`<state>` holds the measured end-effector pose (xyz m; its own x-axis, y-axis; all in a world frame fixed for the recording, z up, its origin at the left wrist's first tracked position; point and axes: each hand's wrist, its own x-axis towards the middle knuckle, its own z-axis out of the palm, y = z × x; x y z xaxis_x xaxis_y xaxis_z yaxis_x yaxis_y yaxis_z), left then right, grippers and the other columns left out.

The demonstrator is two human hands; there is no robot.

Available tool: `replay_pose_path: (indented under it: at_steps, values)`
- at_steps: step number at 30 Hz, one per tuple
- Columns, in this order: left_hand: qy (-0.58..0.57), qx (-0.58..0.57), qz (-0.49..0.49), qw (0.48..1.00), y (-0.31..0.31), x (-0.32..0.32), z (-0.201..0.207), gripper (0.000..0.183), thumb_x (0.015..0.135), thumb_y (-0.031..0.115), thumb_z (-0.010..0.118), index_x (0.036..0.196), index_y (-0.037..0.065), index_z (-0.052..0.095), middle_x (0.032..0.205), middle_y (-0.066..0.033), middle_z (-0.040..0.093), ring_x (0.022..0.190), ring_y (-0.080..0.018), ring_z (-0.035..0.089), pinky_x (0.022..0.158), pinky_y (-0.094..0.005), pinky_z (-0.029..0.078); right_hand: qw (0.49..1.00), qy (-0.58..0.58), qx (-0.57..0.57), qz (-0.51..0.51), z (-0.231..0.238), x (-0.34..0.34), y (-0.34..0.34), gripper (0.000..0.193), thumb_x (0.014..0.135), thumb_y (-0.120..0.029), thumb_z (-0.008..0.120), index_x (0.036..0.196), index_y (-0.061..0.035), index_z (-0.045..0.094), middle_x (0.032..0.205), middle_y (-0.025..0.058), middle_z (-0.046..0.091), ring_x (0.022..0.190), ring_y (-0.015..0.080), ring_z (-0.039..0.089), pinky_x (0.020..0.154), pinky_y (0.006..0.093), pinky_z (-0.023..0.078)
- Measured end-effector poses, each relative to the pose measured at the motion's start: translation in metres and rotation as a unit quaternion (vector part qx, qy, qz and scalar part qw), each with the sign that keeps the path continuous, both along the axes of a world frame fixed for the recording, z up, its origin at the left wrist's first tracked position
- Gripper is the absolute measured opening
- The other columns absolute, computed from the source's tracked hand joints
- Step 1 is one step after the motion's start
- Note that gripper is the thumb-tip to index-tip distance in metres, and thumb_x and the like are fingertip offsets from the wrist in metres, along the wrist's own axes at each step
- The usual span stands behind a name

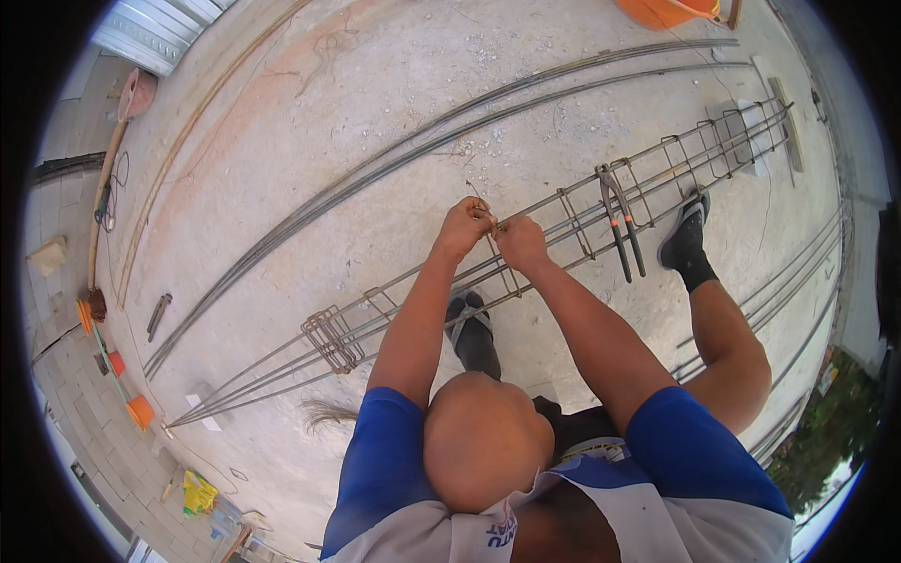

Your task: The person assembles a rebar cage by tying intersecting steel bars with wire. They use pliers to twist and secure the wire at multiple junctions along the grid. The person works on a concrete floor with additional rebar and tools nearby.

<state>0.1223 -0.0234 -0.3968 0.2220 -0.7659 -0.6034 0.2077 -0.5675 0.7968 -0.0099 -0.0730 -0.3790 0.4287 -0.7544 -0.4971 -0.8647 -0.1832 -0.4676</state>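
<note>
A long rebar cage (441, 286) of steel bars and square stirrups runs diagonally across the concrete in front of me. At the middle of its far top bar, my left hand (466, 228) is closed in a pinch on a thin tie wire (472, 191), whose end sticks up past the fingers. My right hand (521, 244) is closed too, its fingertips meeting the left ones at the bar and a stirrup. Whatever sits between the right fingertips is hidden. Rebar pliers (618, 220) with dark, orange-banded handles hang over the cage to the right, apart from both hands.
Bundled stirrups (330, 340) sit around the bars at left. Loose long bars (310, 208) lie beyond the cage, more (765, 286) at right. A block (741, 136) is under the cage's right end. My feet are close to the cage. An orange tub (666, 11) stands far off.
</note>
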Motion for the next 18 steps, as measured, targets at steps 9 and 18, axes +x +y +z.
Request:
replay_pose_path:
  at_steps: [9, 18]
  values:
    - [0.043, -0.044, -0.021, 0.998, 0.021, 0.009, 0.015, 0.024, 0.089, 0.013, 0.056, 0.104, -0.002, 0.067, 0.096, -0.0086, 0.067, 0.091, -0.0151, 0.06, 0.084, -0.0289, 0.046, 0.999, -0.005, -0.028, 0.03, -0.006, 0.0, 0.0, 0.022, 0.085, -0.022, 0.064, 0.084, -0.001, 0.07, 0.082, 0.021, 0.068, 0.081, 0.0374, 0.066, 0.074, 0.0448, 0.052]
    - [-0.036, 0.03, -0.13, 0.99, 0.023, 0.02, 0.021, 0.03, 0.085, 0.025, 0.069, 0.106, 0.004, 0.067, 0.102, -0.0096, 0.066, 0.093, -0.0207, 0.062, 0.085, -0.0323, 0.046, 0.999, 0.016, 0.014, 0.044, 0.005, 0.004, -0.006, 0.023, 0.085, -0.022, 0.063, 0.087, -0.0003, 0.07, 0.087, 0.0218, 0.068, 0.086, 0.0369, 0.066, 0.078, 0.0446, 0.052]
